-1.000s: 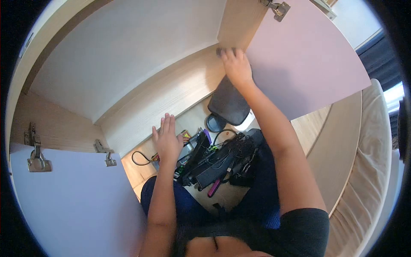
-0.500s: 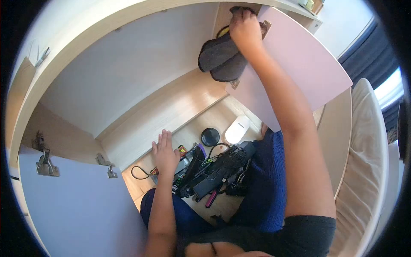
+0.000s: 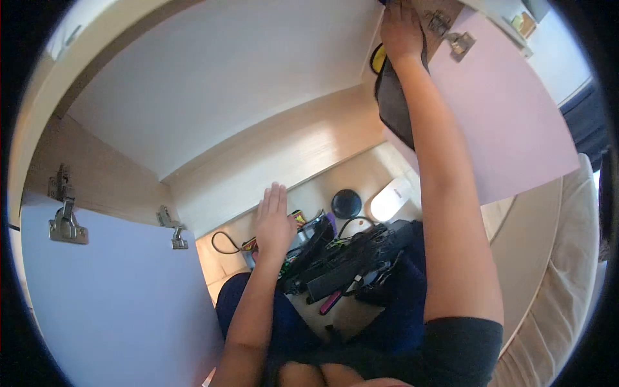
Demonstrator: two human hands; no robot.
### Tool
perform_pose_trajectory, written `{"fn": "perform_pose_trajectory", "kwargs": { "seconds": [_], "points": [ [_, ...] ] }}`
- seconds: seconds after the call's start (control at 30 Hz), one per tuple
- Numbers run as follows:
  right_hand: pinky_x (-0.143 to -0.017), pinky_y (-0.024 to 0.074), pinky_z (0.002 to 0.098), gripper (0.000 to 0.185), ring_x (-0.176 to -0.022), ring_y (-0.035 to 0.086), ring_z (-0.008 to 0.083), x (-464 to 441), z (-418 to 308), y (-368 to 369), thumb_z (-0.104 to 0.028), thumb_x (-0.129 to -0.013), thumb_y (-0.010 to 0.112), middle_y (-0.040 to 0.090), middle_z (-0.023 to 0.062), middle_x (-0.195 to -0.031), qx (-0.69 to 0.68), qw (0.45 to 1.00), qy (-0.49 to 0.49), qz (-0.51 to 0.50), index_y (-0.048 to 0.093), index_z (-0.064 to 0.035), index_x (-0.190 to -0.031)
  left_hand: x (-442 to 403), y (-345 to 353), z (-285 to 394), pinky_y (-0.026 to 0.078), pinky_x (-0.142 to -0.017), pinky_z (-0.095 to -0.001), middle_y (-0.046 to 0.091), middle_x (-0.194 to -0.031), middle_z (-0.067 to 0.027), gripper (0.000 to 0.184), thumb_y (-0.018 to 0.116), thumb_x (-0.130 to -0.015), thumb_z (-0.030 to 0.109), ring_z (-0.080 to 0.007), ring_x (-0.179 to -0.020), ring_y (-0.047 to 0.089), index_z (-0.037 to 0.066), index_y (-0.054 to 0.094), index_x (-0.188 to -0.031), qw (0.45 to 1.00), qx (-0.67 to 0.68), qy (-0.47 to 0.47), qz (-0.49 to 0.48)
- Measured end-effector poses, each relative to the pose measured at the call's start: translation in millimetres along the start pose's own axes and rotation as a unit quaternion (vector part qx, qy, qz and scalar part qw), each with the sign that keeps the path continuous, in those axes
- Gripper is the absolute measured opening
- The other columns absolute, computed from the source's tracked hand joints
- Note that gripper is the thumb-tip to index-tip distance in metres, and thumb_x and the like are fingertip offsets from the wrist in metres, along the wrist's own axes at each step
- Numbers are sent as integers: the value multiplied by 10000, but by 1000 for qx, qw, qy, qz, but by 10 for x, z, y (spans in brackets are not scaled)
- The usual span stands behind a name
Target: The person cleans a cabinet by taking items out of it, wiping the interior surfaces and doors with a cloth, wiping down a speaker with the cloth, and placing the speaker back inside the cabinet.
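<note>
My right hand (image 3: 402,35) is high inside the cabinet's right end, on a dark grey fabric item (image 3: 394,106) with a rounded, padded-looking shape. The item hangs beneath the hand, partly behind my forearm, and its exact kind is unclear. My fingertips reach the top edge of the view. A yellow-and-black rounded thing (image 3: 378,58) shows beside it. My left hand (image 3: 274,222) holds nothing; its fingers are stretched out near the cabinet's bottom board (image 3: 258,180), above the left end of a pile of black cables and adapters (image 3: 351,261).
A round black disc (image 3: 346,204) and a white rounded device (image 3: 391,199) lie on the floor behind the pile. A pink-and-black stick-like thing (image 3: 331,302) lies in front. Open doors, bluish (image 3: 116,297) and pink (image 3: 503,122), flank the cabinet. A cushioned edge (image 3: 554,284) is at right.
My right hand has pushed the dark grey fabric item farther up against the cabinet's right end. My left hand stays stretched out. The view has shifted, so the floor things appear slightly farther right.
</note>
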State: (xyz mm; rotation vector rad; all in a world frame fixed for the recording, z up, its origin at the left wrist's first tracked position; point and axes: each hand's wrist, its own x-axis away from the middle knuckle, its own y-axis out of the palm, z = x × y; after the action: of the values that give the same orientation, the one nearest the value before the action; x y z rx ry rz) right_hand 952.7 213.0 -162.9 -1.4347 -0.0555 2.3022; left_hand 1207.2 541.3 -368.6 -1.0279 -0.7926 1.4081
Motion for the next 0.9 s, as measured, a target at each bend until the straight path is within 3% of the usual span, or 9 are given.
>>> {"fn": "perform_pose_trajectory", "kwargs": {
  "seconds": [0.07, 0.2, 0.33, 0.4, 0.47, 0.53, 0.6, 0.77, 0.9],
  "points": [
    [-968, 414, 365, 385, -1208, 458, 288, 453, -274, -30, -149, -815, 519, 474, 138, -1326, 30, 994, -60, -87, 564, 13, -1162, -50, -14, -11, 301, -1086, -420, 354, -1438, -158, 682, 602, -727, 89, -315, -1317, 361, 55, 382, -1372, 1000, -3, 8, 15],
    [-1027, 363, 373, 447, -1263, 412, 293, 1605, -811, 326, -143, -814, 516, 437, 167, -1368, -122, 987, -18, -106, 518, 35, -1224, -43, -22, -16, 323, -1071, -416, 381, -1423, -152, 648, 592, -733, 93, -313, -1302, 385, 57, 412, -1355, 1000, 12, 11, 13],
    [-985, 393, 389, 314, -1183, 485, 303, 1787, -976, 44, -186, -852, 491, 547, 182, -1243, -143, 972, -37, -182, 635, 18, -1042, -56, 29, -57, 330, -1055, -432, 387, -1418, -159, 629, 584, -736, 116, -308, -1294, 396, 39, 427, -1340, 999, 5, 25, 21],
    [-990, 385, 396, 291, -1187, 480, 301, 1542, -948, -241, -181, -842, 490, 523, 191, -1273, -263, 773, 96, -569, 660, -9, -1005, -58, 30, -50, 324, -1065, -424, 377, -1428, -147, 633, 585, -743, 119, -306, -1305, 381, 55, 420, -1351, 1000, 13, 13, 20],
    [-918, 444, 404, 276, -1072, 563, 303, 1823, -1054, -185, -169, -835, 487, 585, 175, -1179, -190, 821, 81, -531, 672, -38, -993, -41, 27, -68, 319, -1075, -415, 366, -1438, -134, 638, 585, -750, 121, -303, -1316, 367, 71, 413, -1362, 1000, 18, 0, 14],
    [-791, 504, 408, 255, -892, 632, 314, 2126, -1114, 81, -170, -833, 492, 650, 141, -1037, -102, 969, -27, -223, 684, -51, -952, -48, 2, -72, 320, -1074, -414, 363, -1441, -132, 642, 591, -748, 131, -300, -1317, 368, 61, 412, -1361, 1000, 29, 6, 4],
    [-685, 522, 408, 240, -753, 643, 330, 2200, -1180, 367, -179, -830, 503, 680, 100, -938, -152, 970, 12, -192, 687, -54, -920, -30, 17, -50, 323, -1072, -414, 362, -1441, -132, 635, 594, -747, 141, -303, -1312, 374, 56, 423, -1353, 1000, 27, 3, 8],
    [-697, 512, 448, 238, -793, 658, 319, 1784, -1387, -606, -207, -857, 502, 665, 172, -860, -451, 782, -97, -419, 656, -46, -943, -72, 31, -12, 332, -1064, -412, 372, -1436, -134, 619, 599, -735, 162, -313, -1297, 393, 45, 458, -1326, 999, 43, 3, 31],
    [-823, 478, 417, 269, -980, 614, 301, 1566, -1488, -1831, -81, -791, 550, 634, 140, -1078, -636, 679, -238, -278, 650, -93, -1040, -45, 77, -47, 342, -1058, -408, 388, -1425, -137, 612, 590, -719, 140, -314, -1292, 400, 44, 474, -1313, 999, 11, 10, 35]
  ]
}}
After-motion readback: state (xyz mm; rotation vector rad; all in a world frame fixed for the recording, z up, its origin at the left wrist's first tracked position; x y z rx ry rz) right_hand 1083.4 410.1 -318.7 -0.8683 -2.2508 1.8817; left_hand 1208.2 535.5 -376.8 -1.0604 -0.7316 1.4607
